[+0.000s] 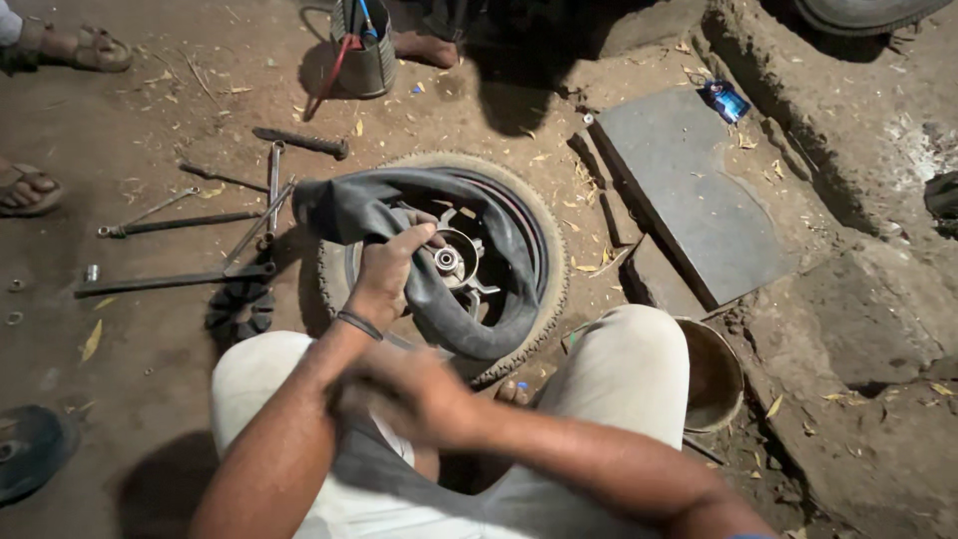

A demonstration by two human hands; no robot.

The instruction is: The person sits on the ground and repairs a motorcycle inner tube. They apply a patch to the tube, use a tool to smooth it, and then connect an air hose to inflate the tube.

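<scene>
Inner tube (399,215) draped over wheel (519,299), clenched in left hand (389,265); right hand (409,389) blurred, grip unclear.

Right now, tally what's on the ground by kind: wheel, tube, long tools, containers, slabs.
Wheel with tyre: 1
Black inner tube, gripped by the left hand: 1
Long metal tools lying left of the wheel: about 6, some cross, so the count is rough
Metal containers: 2, a bucket and a bowl
Grey stone slab: 1
Total: about 11
The right hand is blurred.

Tools (190,225) crowd ground left of wheel (529,299); stone slab (689,190) close right; bare dirt (140,110) far left.
</scene>
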